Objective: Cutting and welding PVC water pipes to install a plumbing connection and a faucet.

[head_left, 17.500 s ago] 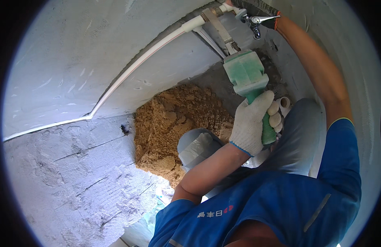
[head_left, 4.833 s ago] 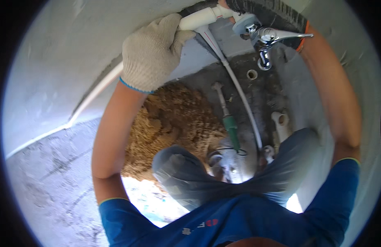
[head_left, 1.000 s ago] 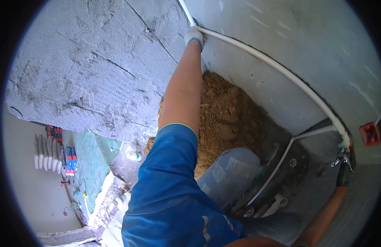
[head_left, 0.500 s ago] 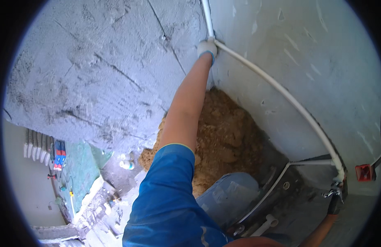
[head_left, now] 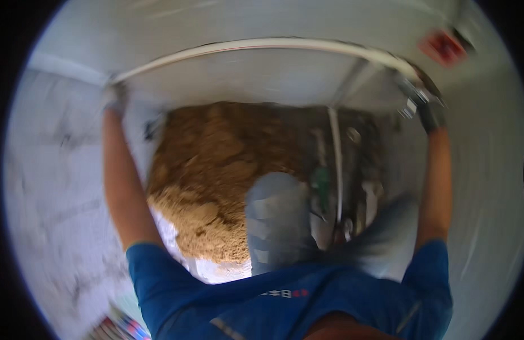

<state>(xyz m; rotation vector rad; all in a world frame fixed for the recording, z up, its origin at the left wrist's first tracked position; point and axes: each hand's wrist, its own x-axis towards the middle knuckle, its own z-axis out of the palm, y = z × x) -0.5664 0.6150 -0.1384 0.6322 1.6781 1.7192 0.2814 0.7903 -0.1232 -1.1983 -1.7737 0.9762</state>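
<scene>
Blurred view. One long white pipe (head_left: 262, 45) is running along the pale wall (head_left: 284, 76). Two hands are reaching up to it: the left hand (head_left: 116, 96), gloved, is closing around its left end; the right hand (head_left: 429, 110), in a dark glove, is gripping the metal fitting (head_left: 410, 96) at its right end. One heap of brown sand (head_left: 211, 170) is lying below, beside two grey-trousered knees (head_left: 276, 215).

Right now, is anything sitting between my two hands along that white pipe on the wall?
Nothing visible does. The white pipe runs bare along the wall from the left hand to the right hand at the metal fitting. The sand pile lies well below it. The picture is blurred.
</scene>
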